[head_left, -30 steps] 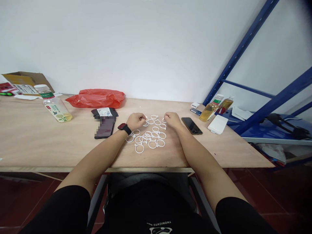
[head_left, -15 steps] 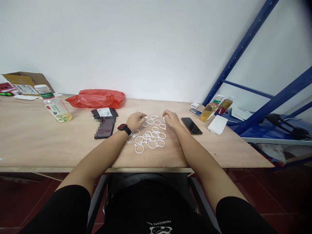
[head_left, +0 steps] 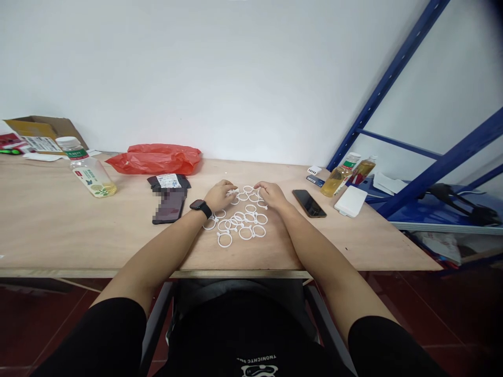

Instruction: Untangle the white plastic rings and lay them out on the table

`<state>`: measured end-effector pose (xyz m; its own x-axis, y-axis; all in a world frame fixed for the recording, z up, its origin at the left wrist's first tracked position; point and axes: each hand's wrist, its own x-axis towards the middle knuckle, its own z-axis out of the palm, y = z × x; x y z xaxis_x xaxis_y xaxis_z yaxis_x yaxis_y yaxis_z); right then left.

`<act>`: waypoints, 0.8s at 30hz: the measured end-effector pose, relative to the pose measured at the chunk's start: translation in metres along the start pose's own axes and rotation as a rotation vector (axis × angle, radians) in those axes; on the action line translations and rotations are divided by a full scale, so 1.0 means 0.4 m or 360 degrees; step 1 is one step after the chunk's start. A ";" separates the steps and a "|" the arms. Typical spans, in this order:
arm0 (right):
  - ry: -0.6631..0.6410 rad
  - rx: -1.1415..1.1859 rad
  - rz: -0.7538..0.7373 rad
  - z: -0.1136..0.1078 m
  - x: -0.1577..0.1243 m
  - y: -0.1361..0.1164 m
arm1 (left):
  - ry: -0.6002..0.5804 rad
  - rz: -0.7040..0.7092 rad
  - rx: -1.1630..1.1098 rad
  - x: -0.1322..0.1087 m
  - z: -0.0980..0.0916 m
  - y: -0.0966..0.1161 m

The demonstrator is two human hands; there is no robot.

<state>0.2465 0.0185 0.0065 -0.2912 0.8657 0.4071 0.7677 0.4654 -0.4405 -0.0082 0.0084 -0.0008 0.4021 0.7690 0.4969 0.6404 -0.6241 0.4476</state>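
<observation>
Several white curtain rings [head_left: 225, 240], each with a small eyelet, lie in a loose cluster on the wooden table. At the far left of the cluster, my left hand [head_left: 220, 197], with a black watch on its wrist, is closed around a white curtain ring [head_left: 231, 192]. Its fingers partly cover the ring. Across from it, my right hand [head_left: 273, 195] has its fingertips drawn together at the far right rings, pinching a white curtain ring that is mostly hidden. Other rings lie between and in front of the hands, some overlapping.
A dark phone [head_left: 309, 203] and a white case [head_left: 351, 201] lie to the right, near drink bottles [head_left: 338, 178]. On the left are a dark package [head_left: 170, 201], a red plastic bag [head_left: 157, 159], a bottle [head_left: 92, 175] and a cardboard box [head_left: 47, 131]. Blue shelving [head_left: 444, 162] stands right.
My right hand has moved left, closer to my left hand and over the far rings. White ring material now shows more clearly at my left fingertips. The other rings lie still.
</observation>
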 end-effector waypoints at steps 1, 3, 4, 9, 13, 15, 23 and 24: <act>-0.0008 -0.0008 -0.0003 0.001 0.001 -0.001 | -0.0015 0.0054 0.0005 0.001 -0.002 0.010; -0.0022 -0.0003 -0.0013 0.001 0.001 -0.004 | -0.0130 0.0220 0.0014 0.003 -0.004 0.037; -0.0028 0.0013 -0.0019 0.002 0.001 -0.005 | -0.0208 0.0320 0.0002 0.004 -0.002 0.052; -0.0065 0.0160 0.0032 0.010 -0.005 -0.020 | -0.0572 0.0628 -0.0005 0.006 0.019 0.108; -0.0054 0.0096 0.0047 0.011 -0.001 -0.028 | -0.0631 0.0687 0.0056 0.006 0.027 0.108; -0.0004 0.0013 0.0052 0.001 0.003 -0.022 | -0.0632 0.0686 0.0115 0.005 0.026 0.102; -0.0530 0.0048 0.0190 -0.083 -0.014 0.046 | -0.0655 0.0585 0.0359 -0.001 0.012 0.093; -0.0654 0.0069 0.0227 -0.091 -0.016 0.050 | -0.0625 0.0566 0.0340 -0.001 0.010 0.094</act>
<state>0.2843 0.0154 0.0241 -0.3937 0.9192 -0.0088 0.7947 0.3355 -0.5059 0.0182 -0.0147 0.0129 0.8041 0.5357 0.2578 0.5227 -0.8436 0.1226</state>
